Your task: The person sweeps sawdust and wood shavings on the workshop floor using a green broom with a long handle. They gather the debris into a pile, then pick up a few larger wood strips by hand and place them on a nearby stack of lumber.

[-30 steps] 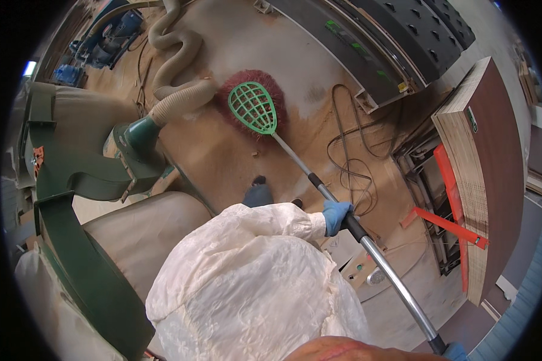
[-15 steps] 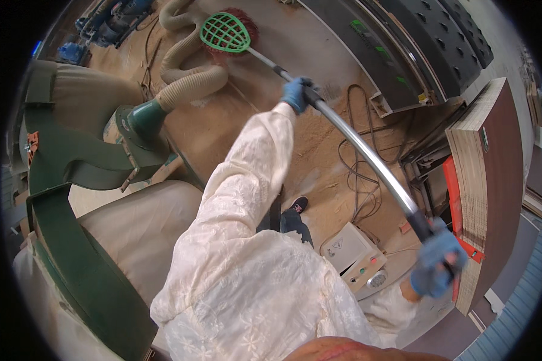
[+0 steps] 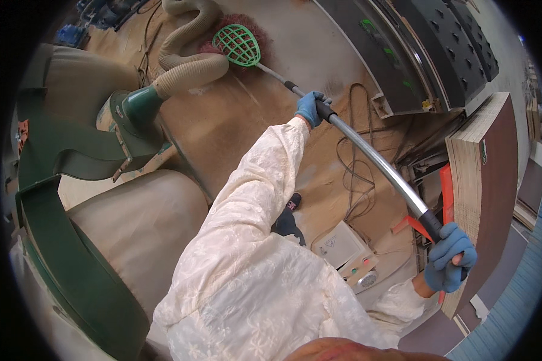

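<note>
A long-handled broom [image 3: 376, 157] stretches across the view, from far left of centre to near right. Its metal pole ends in a green lattice head [image 3: 237, 45] with a fringe of reddish bristles, resting on or just over the dusty floor. Blue-gloved, my left hand [image 3: 311, 109] is wrapped round the middle of the pole, at a black collar. My right hand [image 3: 450, 257], gloved too with a bare thumb tip showing, grips the black end of the handle beside a stack of boards [image 3: 473, 186].
A ribbed hose [image 3: 193, 75] joins green ductwork [image 3: 84, 147] and dust bags [image 3: 144, 219] at left. Cables [image 3: 355, 174] lie on the dusty floor [image 3: 259, 90]. A control box [image 3: 349, 253] stands near my feet. Dark machinery [image 3: 373, 57] fills the far right.
The broom head has shifted right and a little nearer, off the hose's bend. My left hand has moved right and nearer with the pole; my right hand sits slightly farther right.
</note>
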The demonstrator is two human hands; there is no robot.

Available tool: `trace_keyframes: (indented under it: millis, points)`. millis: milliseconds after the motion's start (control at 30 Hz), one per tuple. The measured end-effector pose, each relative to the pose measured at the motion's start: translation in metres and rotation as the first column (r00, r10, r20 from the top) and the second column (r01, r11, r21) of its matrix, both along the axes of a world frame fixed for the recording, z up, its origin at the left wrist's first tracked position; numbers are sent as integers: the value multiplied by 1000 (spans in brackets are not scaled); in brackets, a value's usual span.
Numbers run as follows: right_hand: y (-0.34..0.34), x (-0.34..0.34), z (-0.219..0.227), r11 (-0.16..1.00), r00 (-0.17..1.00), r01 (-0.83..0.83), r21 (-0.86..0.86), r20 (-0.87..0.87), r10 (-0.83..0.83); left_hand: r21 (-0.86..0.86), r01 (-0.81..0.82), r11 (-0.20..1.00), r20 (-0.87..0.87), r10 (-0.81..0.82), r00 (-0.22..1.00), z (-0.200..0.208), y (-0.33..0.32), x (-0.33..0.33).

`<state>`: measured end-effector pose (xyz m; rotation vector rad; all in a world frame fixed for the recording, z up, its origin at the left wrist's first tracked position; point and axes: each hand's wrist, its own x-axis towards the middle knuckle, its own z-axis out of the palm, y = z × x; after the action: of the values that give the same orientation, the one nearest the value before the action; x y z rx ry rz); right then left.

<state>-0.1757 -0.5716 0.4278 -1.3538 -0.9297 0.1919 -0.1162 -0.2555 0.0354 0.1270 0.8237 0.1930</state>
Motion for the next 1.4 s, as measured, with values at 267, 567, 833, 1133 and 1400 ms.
trace_keyframes:
  millis: [267, 567, 833, 1133, 1400]
  points:
    - [3, -27, -43, 998, 998, -56, -1, 20, 56, 88, 9, 996, -43, -6, 999, -14, 18, -33]
    - [-113, -47, -1, 983, 982, -180, -39, 59, 182, -29, 114, 993, -11, -115, 993, 12, -103, -82]
    - [-366, -104, 122, 883, 961, 44, 467, -260, 89, -285, 300, 911, -11, -316, 949, 143, -319, -162]
    - [-396, -133, 133, 715, 920, 50, 698, -311, 238, -569, 145, 810, -199, -306, 931, 206, -357, -244]
    - [-306, -144, 24, 736, 855, 181, 653, -473, 210, -293, -16, 956, -259, -63, 964, 107, -219, -284]
